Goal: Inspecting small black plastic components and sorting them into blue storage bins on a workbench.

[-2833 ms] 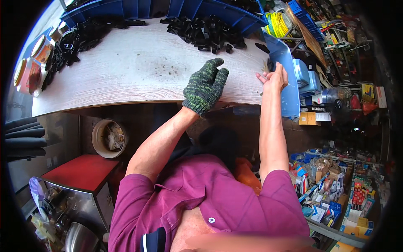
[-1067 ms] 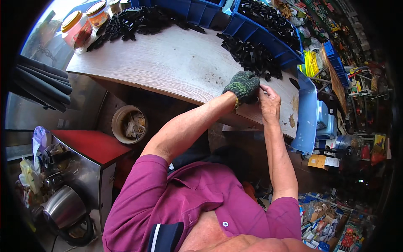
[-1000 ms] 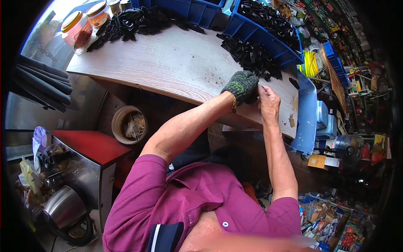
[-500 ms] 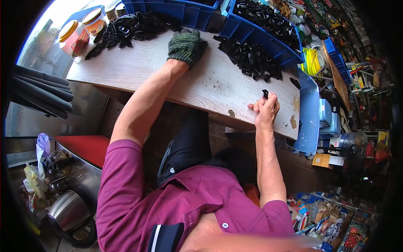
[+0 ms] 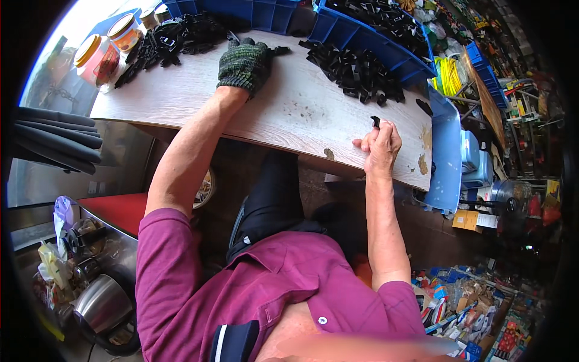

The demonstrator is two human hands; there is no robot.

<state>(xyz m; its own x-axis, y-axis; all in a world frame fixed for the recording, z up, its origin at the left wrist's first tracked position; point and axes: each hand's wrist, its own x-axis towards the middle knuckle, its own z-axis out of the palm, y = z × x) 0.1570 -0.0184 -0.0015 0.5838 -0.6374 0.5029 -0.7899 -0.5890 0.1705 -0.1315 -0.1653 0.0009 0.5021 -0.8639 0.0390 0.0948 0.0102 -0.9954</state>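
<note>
My left hand [image 5: 243, 65], in a green-and-black knit glove, rests at the table's far side with its fingers bent down. Beside its thumb side a small dark shape [image 5: 280, 51] juts out; whether it is a held part or the glove's thumb I cannot tell. The fingertips are close to a pile of black parts [image 5: 181, 39]. My bare right hand [image 5: 382, 146] is closed above the table's right end, pinching a small black part [image 5: 375, 122] that sticks up from its fingers. A second pile of black parts [image 5: 356, 72] lies beyond that hand.
The whitish wooden table [image 5: 295, 114] has worn patches. Along its far edge stand a blue crate [image 5: 253, 18] and another blue crate [image 5: 356, 42] full of black parts. Jars [image 5: 96, 57] are at far left. A light blue bin [image 5: 445, 151] adjoins the right edge.
My left hand has shifted left, toward the left pile. My right hand keeps its pinch on the small black part, nearly in place. The whole view has tilted slightly.
</note>
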